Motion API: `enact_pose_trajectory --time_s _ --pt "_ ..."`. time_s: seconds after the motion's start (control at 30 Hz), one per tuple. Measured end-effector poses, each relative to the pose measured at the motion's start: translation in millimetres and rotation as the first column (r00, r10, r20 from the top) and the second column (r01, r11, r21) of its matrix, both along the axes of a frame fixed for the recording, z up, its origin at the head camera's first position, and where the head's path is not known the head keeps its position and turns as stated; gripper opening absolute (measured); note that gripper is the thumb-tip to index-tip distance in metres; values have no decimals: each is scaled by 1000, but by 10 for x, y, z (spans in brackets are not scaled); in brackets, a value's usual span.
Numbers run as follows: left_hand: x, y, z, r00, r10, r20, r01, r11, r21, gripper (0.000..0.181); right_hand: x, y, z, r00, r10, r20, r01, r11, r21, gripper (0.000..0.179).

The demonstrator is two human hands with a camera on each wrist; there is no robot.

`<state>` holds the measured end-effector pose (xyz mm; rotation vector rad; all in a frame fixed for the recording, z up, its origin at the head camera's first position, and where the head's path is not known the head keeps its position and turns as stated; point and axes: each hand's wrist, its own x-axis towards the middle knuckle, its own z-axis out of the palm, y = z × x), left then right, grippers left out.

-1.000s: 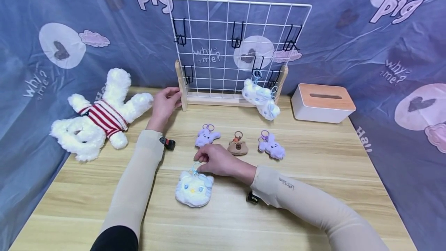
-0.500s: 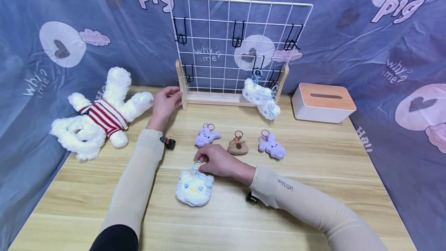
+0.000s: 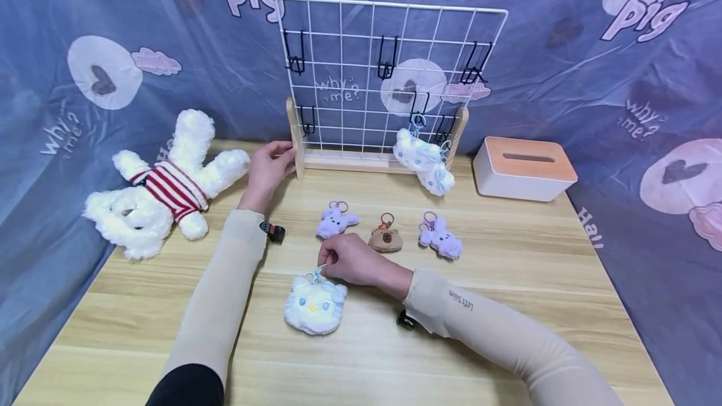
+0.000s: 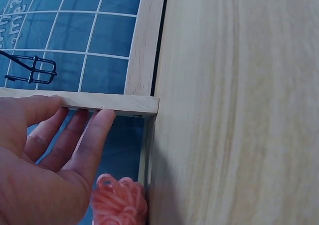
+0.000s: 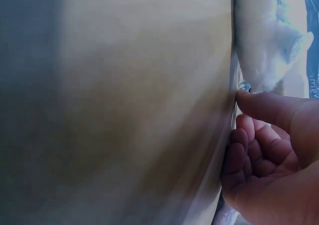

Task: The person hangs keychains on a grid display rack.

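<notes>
My left hand (image 3: 269, 166) pinches the wooden side post (image 4: 134, 104) of the white wire grid rack, thumb on one face and fingertips on the other. Lower down, my right hand (image 3: 352, 260) holds the light blue ring (image 3: 318, 270) of a white plush cat keychain (image 3: 314, 311) between thumb and index finger, the other fingers curled. The cat lies face up on the table with blue eyes and a blue bow. Two similar white plush keychains (image 3: 416, 152) hang from black hooks at the rack's lower right.
Between my right hand and the rack lie a purple plush keychain (image 3: 334, 223), a brown bear-like one (image 3: 386, 240) and another purple one (image 3: 444, 242). A white teddy bear (image 3: 132, 221) lies at left. A tissue box (image 3: 527, 171) stands at right. Several black hooks (image 3: 387, 67) hang on the grid.
My right thumb and index finger have closed on the blue ring, which stood raised beside them half a second ago. My left hand stays at the post.
</notes>
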<state>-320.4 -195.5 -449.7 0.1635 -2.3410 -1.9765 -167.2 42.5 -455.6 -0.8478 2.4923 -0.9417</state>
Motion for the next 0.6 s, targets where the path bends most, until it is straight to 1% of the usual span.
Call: enact_pose_trajectory --time_s 0.23,0.43,0.6 --pt "-17 -9 -3 1000 -9 7 8 1000 14 35 -34 6 22 1000 9 20 -9 1000 -6 13" --pt "-12 0 5 1000 -8 -6 8 1000 12 36 -59 15 38 997 -16 77 19 999 -26 12" --pt "1 8 5 1000 -7 -4 7 1000 11 36 -57 32 62 994 -35 103 37 999 -19 11"
